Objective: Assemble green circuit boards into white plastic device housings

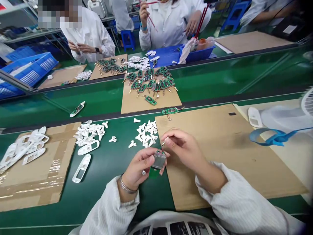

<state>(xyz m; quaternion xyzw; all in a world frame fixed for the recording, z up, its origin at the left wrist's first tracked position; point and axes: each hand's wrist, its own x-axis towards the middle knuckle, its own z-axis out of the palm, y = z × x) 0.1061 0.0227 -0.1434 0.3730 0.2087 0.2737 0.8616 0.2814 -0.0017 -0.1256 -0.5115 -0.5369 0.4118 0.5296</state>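
Observation:
A small circuit board with a grey display (159, 160) sits in my left hand (141, 164), its fingers closed around the edges. Just above it, my right hand (182, 147) pinches a small brass-coloured metal tip (164, 143), which a thin wire seems to join to the board. Left of my hands lie a heap of small white plastic tips (146, 133) and a second heap of white tips (89, 133). Near the second heap are a white plastic housing (81, 168) and another like it. A green circuit board (170, 111) rests at the cardboard's far edge.
Cardboard sheets cover the bench at right (234, 156) and left, the left one bearing white housings (26, 145). Ahead, many circuit boards (150, 80) lie on cardboard across the green belt (97, 88). A blue strap (271, 137) lies at right. Co-workers in white coats sit opposite.

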